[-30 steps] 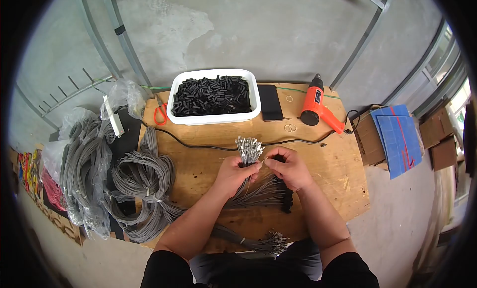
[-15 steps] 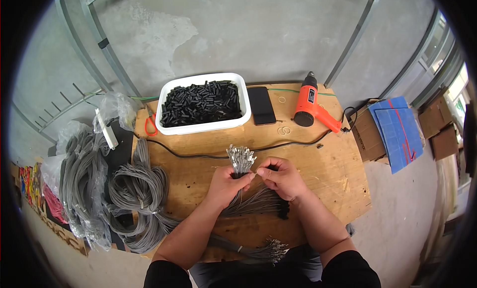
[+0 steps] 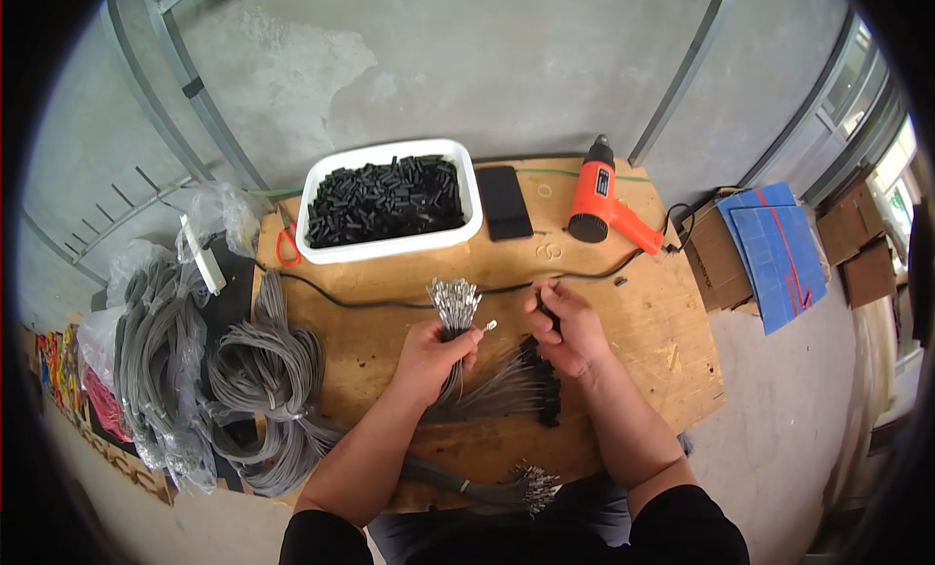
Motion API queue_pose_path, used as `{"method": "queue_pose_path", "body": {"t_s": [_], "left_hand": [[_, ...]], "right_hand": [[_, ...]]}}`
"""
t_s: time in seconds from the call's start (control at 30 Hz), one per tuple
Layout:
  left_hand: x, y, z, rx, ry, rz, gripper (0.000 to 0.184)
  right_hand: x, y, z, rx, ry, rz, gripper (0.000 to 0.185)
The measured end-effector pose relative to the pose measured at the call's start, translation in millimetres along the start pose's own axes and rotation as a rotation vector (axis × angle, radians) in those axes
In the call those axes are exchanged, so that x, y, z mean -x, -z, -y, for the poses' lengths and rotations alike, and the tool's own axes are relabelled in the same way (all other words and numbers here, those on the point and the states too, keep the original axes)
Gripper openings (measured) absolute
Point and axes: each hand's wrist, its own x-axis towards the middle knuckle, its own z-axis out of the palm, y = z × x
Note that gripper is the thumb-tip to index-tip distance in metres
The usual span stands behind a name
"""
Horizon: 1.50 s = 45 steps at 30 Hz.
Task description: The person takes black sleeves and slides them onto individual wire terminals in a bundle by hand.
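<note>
My left hand (image 3: 435, 355) is closed around an upright bundle of thin grey wires (image 3: 455, 307) with shiny metal terminals at their tips. One single wire end (image 3: 490, 325) pokes out to the right, past the thumb. My right hand (image 3: 567, 326) is apart from the bundle, its fingers curled around black tubing pieces (image 3: 547, 315), partly hidden in the palm. Below it, fanned wires with black sleeved ends (image 3: 545, 380) lie on the table. Another tied wire bundle (image 3: 467, 486) with bare metal terminals rests near the table's front edge.
A white tub (image 3: 306, 224) of short black tubes stands at the back, beside a black phone (image 3: 504, 204) and an orange heat gun (image 3: 609, 200). A black cord (image 3: 390, 303) crosses the table. Red-handled scissors (image 3: 288, 245) and coiled grey wires (image 3: 268, 370) are on the left.
My right hand has drawn away from the bundle, to the right and slightly up. The left hand keeps its hold, and a single wire end now sticks out beside its thumb.
</note>
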Motion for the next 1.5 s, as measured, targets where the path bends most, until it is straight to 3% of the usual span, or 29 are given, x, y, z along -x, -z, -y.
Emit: {"method": "queue_pose_path", "body": {"t_s": [0.33,0.47,0.63,0.77,0.83,0.93,1.5], "left_hand": [[1,-3,-4,-0.014,-0.020,0.007,0.013],[1,-1,-2,0.011,-0.014,0.002,0.014],[0,0,-1,0.019,-0.017,0.022,0.013],[0,-1,-1,0.007,-0.015,0.014,0.013],[0,-1,-1,0.019,-0.019,0.026,0.013],[-1,1,1,0.008,-0.025,0.039,0.013],[1,-1,-4,0.090,0.023,0.037,0.011]], "right_hand": [[-6,20,-2,-0.233,-0.115,0.124,0.016],[-5,14,-4,-0.165,-0.129,0.142,0.018],[-3,9,-6,-0.183,-0.134,0.031,0.017],[-7,18,-8,-0.274,-0.171,0.132,0.017],[-4,12,-5,-0.276,-0.135,0.040,0.015],[-4,2,-2,-0.245,-0.065,-0.032,0.013],[3,2,-6,0.016,-0.039,0.080,0.014]]}}
